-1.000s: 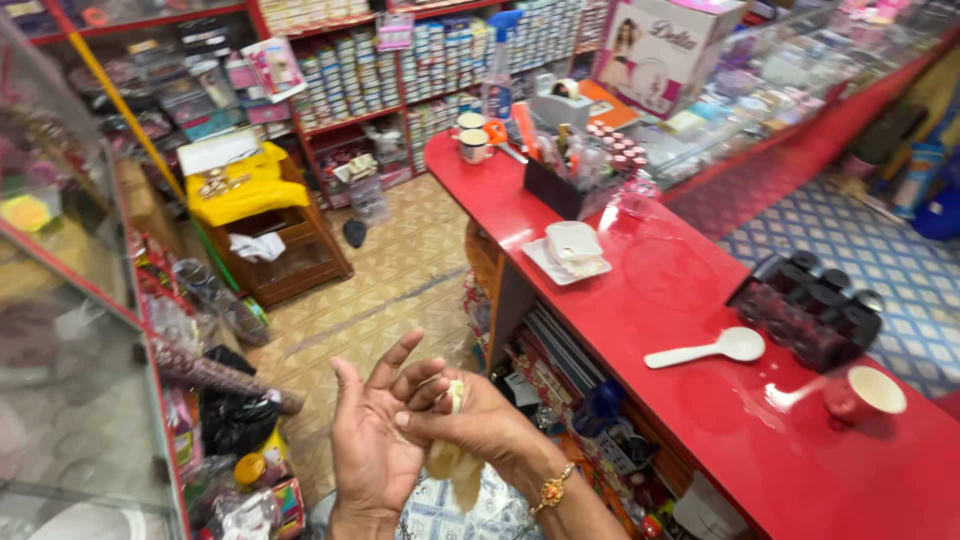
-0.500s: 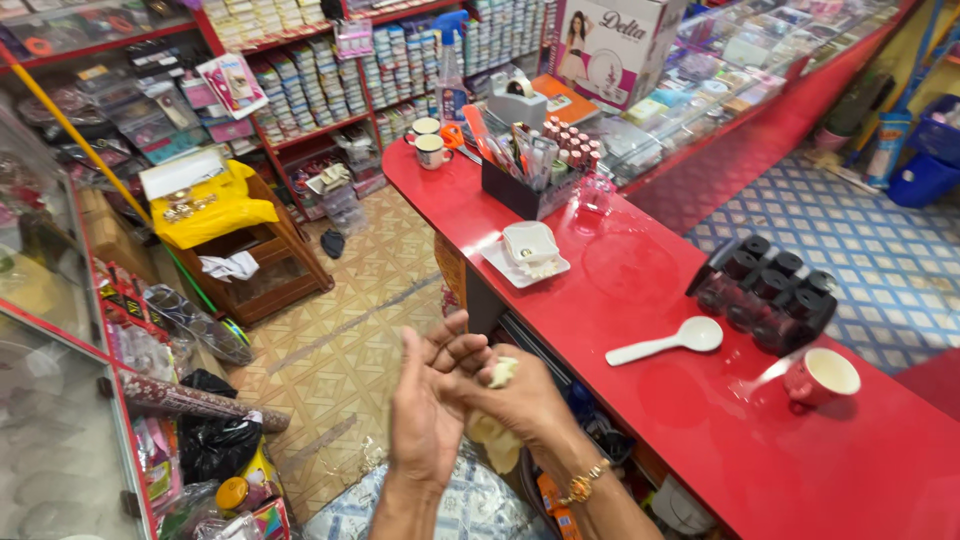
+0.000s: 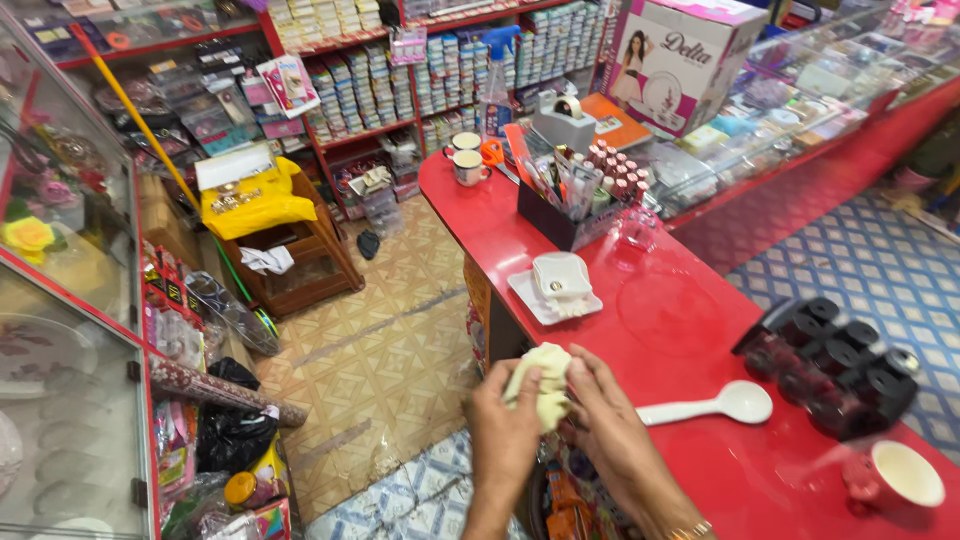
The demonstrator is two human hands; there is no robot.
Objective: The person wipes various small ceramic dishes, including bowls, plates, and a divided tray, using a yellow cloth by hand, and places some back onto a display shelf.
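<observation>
Both of my hands are raised in front of me at the near edge of the red counter. Between them is a crumpled pale yellow cloth. My left hand grips its left side and my right hand holds its right side, a gold bracelet on that wrist. A white ladle-like spoon lies on the counter just right of my right hand. A white square dish on a white tray sits farther up the counter.
A black multi-cup holder and a red-and-white cup stand at the counter's right end. A black box of pens and small bottles and two mugs are farther back. Stocked shelves, a glass case and tiled floor lie left.
My hands have risen from lap level toward the counter edge, and the pale cloth, earlier a small piece between my palms, is now bunched up and gripped by both. The view shifted right.
</observation>
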